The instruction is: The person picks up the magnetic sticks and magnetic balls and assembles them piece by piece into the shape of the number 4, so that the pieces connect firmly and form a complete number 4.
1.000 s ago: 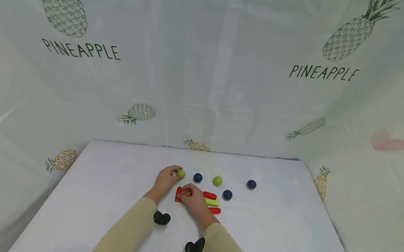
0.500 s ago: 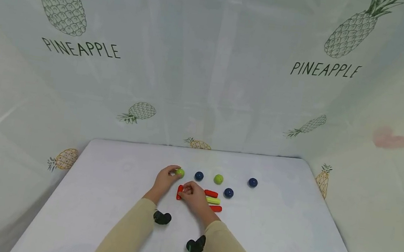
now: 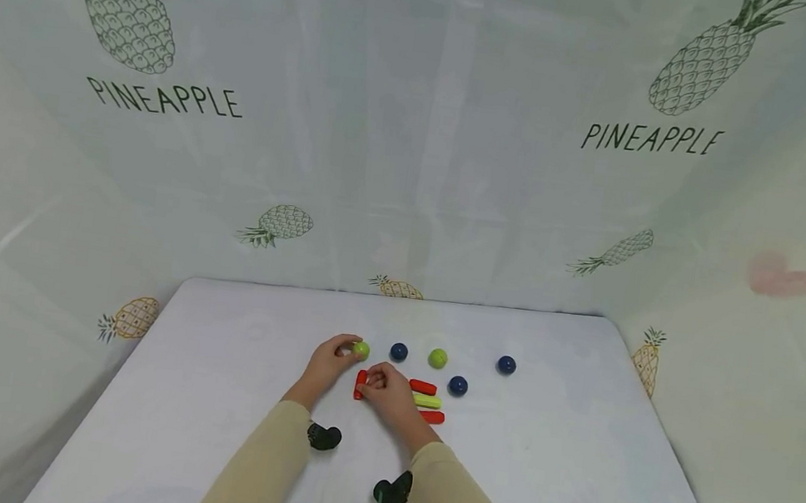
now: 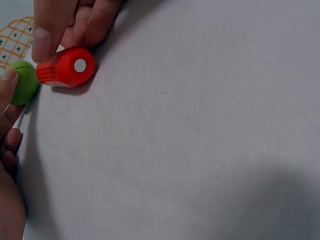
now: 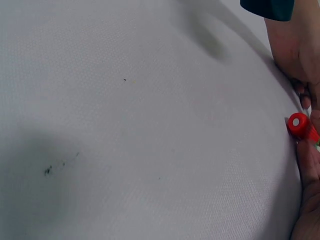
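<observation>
My left hand (image 3: 323,368) pinches a light green ball (image 3: 361,350) between thumb and fingers. Just nearer to me, the right hand (image 3: 393,397) grips a short red magnetic rod (image 3: 360,385), its length pointing towards that ball. Seen from the left wrist, the rod (image 4: 67,67) shows a round silver spot on its near end, and its far end comes right up to the green ball (image 4: 24,82). In the right wrist view the rod (image 5: 299,126) sits at the right edge between the fingers, with the ball mostly hidden.
Beyond the right hand lie two red rods (image 3: 422,387) and a yellow-green rod (image 3: 427,401). Dark blue balls (image 3: 399,352) and a second green ball (image 3: 438,358) stand farther back on the white table (image 3: 557,472). A pineapple-print curtain (image 3: 419,119) surrounds the table.
My left hand has brought the green ball slightly nearer to the red rod. The right hand keeps its grip on the rod; the head view has shifted a little.
</observation>
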The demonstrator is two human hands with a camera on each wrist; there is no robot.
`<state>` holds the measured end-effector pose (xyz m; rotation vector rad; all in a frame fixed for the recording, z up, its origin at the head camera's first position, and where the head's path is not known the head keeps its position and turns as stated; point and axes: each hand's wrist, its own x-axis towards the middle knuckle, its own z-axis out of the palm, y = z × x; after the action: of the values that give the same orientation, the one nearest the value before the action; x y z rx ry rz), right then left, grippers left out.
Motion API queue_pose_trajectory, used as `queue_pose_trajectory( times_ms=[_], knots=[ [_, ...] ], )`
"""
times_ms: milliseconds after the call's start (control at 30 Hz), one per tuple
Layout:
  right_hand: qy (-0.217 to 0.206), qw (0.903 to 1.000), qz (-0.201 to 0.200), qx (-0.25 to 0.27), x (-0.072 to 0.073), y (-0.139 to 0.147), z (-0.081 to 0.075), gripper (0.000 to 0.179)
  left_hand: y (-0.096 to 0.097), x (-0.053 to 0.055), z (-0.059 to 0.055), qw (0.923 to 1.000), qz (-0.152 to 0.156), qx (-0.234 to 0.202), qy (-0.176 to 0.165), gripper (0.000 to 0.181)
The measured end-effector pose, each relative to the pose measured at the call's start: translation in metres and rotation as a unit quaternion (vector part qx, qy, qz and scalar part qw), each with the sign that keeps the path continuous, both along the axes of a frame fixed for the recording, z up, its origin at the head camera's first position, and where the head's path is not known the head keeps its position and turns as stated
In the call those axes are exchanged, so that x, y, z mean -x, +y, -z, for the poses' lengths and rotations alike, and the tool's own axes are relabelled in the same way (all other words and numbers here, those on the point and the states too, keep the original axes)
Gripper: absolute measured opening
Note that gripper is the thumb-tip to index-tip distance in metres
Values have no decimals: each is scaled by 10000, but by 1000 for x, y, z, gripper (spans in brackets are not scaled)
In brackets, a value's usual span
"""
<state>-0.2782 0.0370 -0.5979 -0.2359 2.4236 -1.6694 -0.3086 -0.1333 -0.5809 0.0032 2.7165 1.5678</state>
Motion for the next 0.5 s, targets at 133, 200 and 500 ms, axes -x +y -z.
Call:
queue_pose_trajectory(
  times_ms=[133,200,500],
  knots=[
    [13,10000,-32,-86,0,1,0,25,0,-1,-1,10000,25,37,-41,33],
    [26,9999,-56,-119,0,2,0,25,0,-1,-1,10000,18,50,-82,33],
    [-25,9999,-119,-105,-2,1,-3,25,-3,2,3,9997,147,129,-132,33]
  ],
)
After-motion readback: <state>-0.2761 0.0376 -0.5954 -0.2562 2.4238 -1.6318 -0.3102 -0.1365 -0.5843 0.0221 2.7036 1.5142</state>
